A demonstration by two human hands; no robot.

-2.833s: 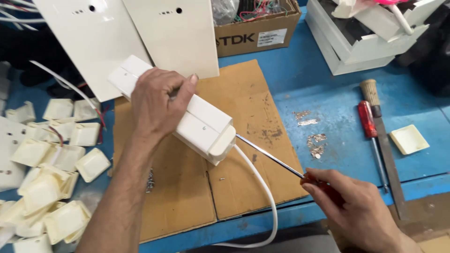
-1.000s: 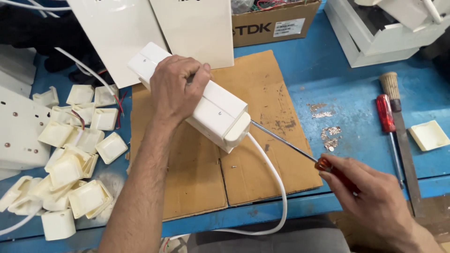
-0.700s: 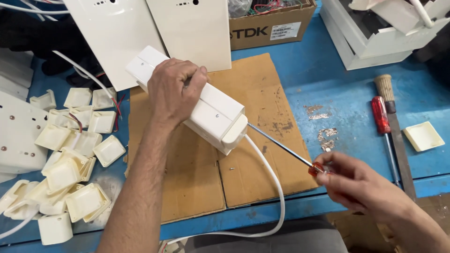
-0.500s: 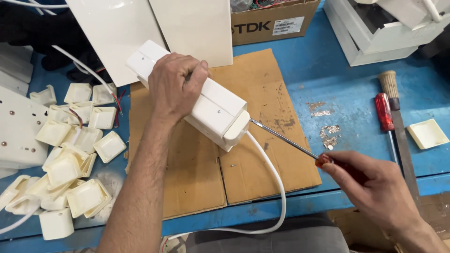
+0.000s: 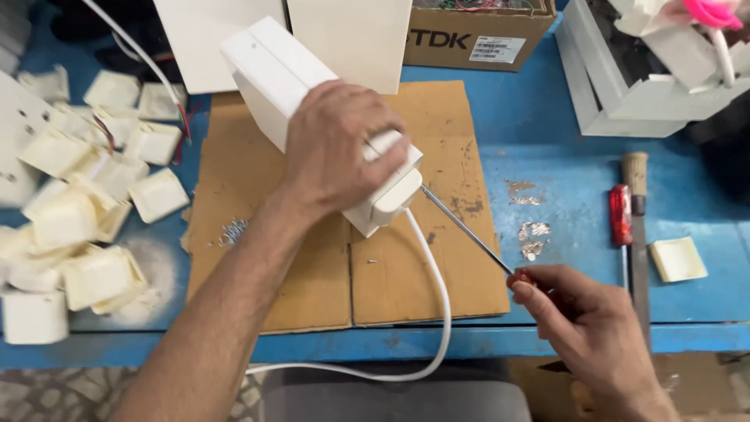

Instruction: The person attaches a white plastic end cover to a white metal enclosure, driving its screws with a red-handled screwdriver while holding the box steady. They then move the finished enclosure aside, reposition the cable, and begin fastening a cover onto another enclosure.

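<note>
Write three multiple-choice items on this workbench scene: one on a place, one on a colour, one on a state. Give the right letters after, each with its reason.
1. Where does the spare red-handled screwdriver lie?
A. on the blue bench right of the cardboard sheet
B. on the pile of small white casings
C. inside the cardboard box

2. What colour is the cable that leaves the white casing?
A. black
B. white
C. red

3. How is the white casing held?
A. lying free, no hand on it
B. gripped from above by the left hand
C. pinched between both hands

Answers:
1 A, it rests on the bare blue bench beside a wood-handled tool, clear of the cardboard sheet.
2 B, the cable loops off the bench edge, white all along.
3 B, the left hand wraps over it, while the right hand holds a screwdriver whose tip meets the casing's end.
</note>
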